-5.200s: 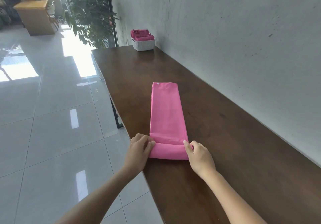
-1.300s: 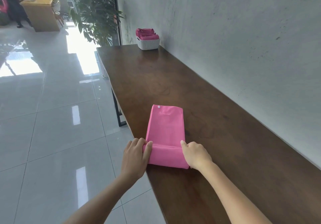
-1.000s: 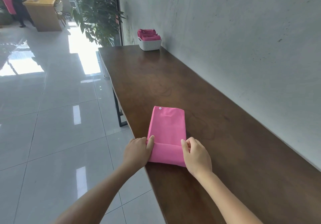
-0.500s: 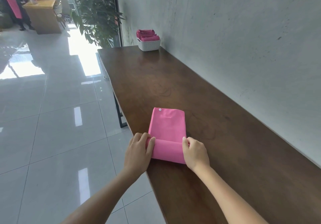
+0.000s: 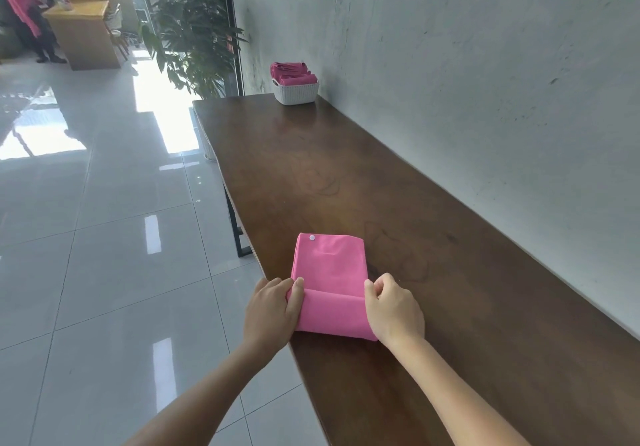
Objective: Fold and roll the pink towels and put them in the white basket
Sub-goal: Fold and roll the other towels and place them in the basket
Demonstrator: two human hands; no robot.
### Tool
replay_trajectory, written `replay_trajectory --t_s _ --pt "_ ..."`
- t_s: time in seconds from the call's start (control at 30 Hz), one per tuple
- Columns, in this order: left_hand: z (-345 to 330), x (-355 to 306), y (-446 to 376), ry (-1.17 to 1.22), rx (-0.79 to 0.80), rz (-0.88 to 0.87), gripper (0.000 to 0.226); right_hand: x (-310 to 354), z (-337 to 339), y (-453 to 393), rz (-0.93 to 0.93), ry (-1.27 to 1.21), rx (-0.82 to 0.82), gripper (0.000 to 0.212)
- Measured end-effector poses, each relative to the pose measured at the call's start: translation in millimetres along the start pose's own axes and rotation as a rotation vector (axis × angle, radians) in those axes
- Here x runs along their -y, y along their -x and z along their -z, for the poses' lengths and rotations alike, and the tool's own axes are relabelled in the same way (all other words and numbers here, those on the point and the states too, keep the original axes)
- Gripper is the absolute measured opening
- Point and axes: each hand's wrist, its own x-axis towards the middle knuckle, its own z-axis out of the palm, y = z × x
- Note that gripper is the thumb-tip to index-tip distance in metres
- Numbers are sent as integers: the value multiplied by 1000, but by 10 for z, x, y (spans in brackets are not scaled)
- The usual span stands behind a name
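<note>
Pink towel [image 5: 330, 265] half rolled on desk [image 5: 433, 238], left hand [image 5: 273, 310] and right hand [image 5: 393, 309] each gripping a roll end; flat stretch left, white basket [image 5: 295, 92] far off, already holding rolls.

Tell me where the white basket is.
The basket sits at the table's far end against the wall, holding pink towels, far beyond both hands.
</note>
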Motion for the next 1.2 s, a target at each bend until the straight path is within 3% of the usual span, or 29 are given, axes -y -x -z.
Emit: replay_trajectory --t_s 0.13,0.3,0.43,0.6,0.83,0.93,1.1,1.2 --pt "1 -25 -88 -10 70 78 59 -82 -88 108 249 10 -188 29" --pt "53 -129 -163 -86 198 189 61 -215 -280 222 371 -33 -257 55" --pt "35 -101 -19 -50 67 135 46 -224 -305 227 402 -60 -304 52" --pt "-121 116 210 146 -47 -43 37 -194 -247 165 382 4 -279 50" --pt "-162 131 279 191 -93 -52 39 -38 -29 41 147 87 104 55" --pt "-101 65 233 160 -117 -12 41 -10 16 7 98 91 191 59" --pt "-45 -14 138 99 -84 66 52 -22 -5 55 69 110 82 55" --pt "-45 -57 60 90 -30 153 55 -76 -58 145 182 79 -85 57"
